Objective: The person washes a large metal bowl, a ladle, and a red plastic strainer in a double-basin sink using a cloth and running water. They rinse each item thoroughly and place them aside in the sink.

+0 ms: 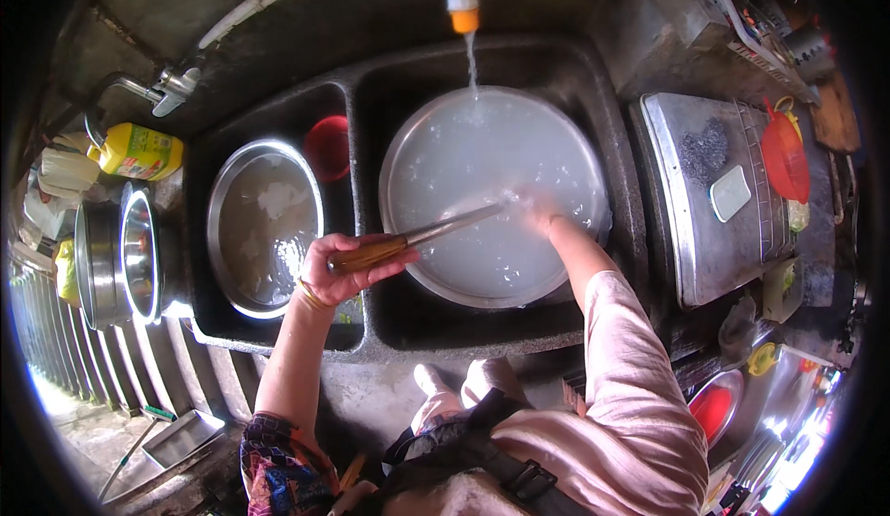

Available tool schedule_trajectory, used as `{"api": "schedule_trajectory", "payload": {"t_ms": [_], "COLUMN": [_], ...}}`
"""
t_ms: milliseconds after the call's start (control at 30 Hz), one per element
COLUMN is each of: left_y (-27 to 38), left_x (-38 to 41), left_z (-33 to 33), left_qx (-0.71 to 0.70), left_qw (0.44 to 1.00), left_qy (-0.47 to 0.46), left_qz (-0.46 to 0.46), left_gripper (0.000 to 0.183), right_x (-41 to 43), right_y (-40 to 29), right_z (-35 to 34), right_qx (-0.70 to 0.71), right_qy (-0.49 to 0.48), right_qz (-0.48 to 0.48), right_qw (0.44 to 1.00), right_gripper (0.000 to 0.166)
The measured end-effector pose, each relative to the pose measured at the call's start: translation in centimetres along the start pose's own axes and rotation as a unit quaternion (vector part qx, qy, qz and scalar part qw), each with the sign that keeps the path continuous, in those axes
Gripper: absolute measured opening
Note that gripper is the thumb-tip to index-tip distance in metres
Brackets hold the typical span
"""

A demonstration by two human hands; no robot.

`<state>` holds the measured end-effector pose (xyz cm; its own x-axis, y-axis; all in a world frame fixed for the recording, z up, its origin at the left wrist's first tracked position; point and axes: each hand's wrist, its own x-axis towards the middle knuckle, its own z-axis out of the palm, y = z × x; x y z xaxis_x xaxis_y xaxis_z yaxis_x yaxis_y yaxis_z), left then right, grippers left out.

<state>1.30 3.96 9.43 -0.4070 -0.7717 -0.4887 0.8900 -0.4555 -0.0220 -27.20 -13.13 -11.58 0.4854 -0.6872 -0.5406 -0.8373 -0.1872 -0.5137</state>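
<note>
My left hand (358, 263) holds the wooden handle of a metal utensil (455, 224), above the sink divider and the basin's left rim. The utensil's far end reaches into cloudy water near my right hand (539, 210), which is blurred and partly in the water, so its fingers cannot be made out. Around them a large round metal basin (389, 161) sits in the right bowl of a dark stone sink (612, 133). Water runs into the basin from a faucet with an orange tip (464, 19).
The left bowl holds a metal basin of murky water (214, 238) and a red plastic container (327, 147). Left of the sink stand a yellow jug (144, 152) and metal bowls (140, 255). A metal-topped surface (695, 238) with a red strainer (786, 154) lies on the right.
</note>
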Motion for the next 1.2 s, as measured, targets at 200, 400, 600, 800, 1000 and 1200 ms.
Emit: {"api": "schedule_trajectory", "payload": {"t_ms": [200, 400, 600, 800, 1000, 1200], "left_y": [-1.7, -5.8, -8.9, -9.5, -9.1, -9.8], "left_x": [3.2, 5.3, 1.5, -2.8, -5.2, -6.0], "left_z": [-4.0, -2.7, -4.6, -0.7, -3.5, -6.0], "left_qx": [-0.124, 0.227, 0.914, 0.921, 0.92, 0.94], "left_qw": [0.976, 0.951, 0.355, 0.273, 0.241, 0.202], "left_qy": [-0.059, 0.085, 0.196, 0.261, 0.27, 0.247], "left_qz": [-0.172, -0.191, -0.003, -0.094, -0.149, -0.124], "left_gripper": [0.053, 0.039, 0.037, 0.038, 0.043, 0.05], "right_x": [2.5, 0.6, 0.0, -6.1, -9.6, -6.2], "right_y": [-1.2, -3.4, -3.8, -6.4, -10.2, -8.2], "right_z": [2.3, -0.2, -3.9, -9.1, -5.5, 4.0], "right_qx": [-0.18, 0.419, 0.756, 0.642, 0.147, -0.135], "right_qy": [0.21, 0.002, 0.106, 0.215, 0.292, 0.241], "right_qz": [-0.053, 0.077, -0.033, -0.201, -0.275, -0.264], "right_qw": [0.96, 0.905, 0.645, 0.708, 0.904, 0.924], "right_gripper": [0.033, 0.023, 0.019, 0.032, 0.037, 0.036]}}
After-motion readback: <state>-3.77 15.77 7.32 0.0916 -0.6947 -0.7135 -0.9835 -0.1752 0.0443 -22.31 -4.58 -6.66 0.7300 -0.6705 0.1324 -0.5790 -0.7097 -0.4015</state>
